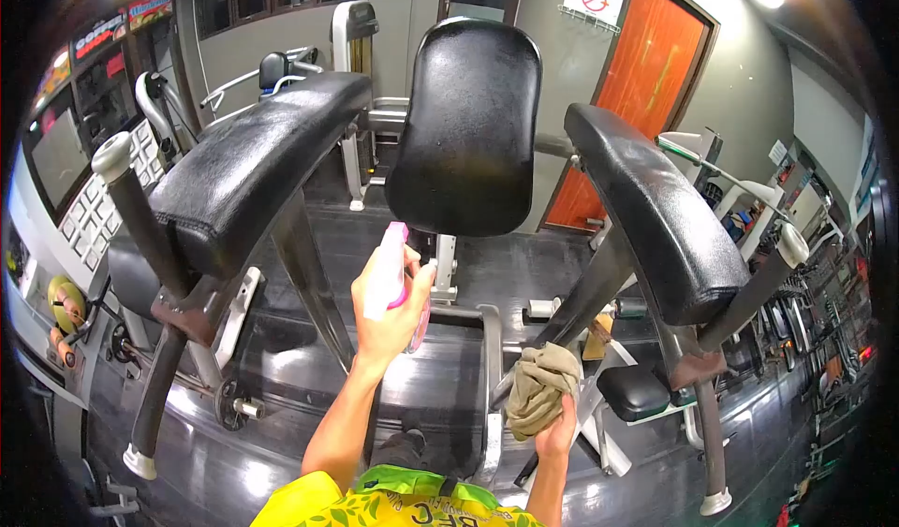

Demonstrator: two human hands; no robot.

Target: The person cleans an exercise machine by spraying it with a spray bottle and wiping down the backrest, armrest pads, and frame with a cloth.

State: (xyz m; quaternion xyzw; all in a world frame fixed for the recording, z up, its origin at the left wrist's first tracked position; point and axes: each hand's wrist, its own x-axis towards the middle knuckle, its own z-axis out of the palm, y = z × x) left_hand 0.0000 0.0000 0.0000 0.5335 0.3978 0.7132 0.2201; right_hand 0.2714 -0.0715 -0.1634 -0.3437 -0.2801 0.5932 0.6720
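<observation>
My left hand [389, 312] is wrapped round a spray bottle with a white and pink head [389, 274], its nozzle pointing forward just below the black padded backrest [471, 124]. Lower and to the right, my right hand [559, 426] grips a bunched olive-grey cloth [543, 389]. A long black arm pad [267, 153] slopes along the left side, and a matching arm pad [655, 209] lies to the right. Neither hand touches the pads. Part of the bottle's body is hidden behind my left hand.
Dark upright handles stand at the left [140, 213] and right [763, 279] pad ends. A small black seat [633, 392] is low right, and a weight plate [228, 405] low left. An orange door [646, 87] is in the back wall. Metal frame legs cross the dark floor.
</observation>
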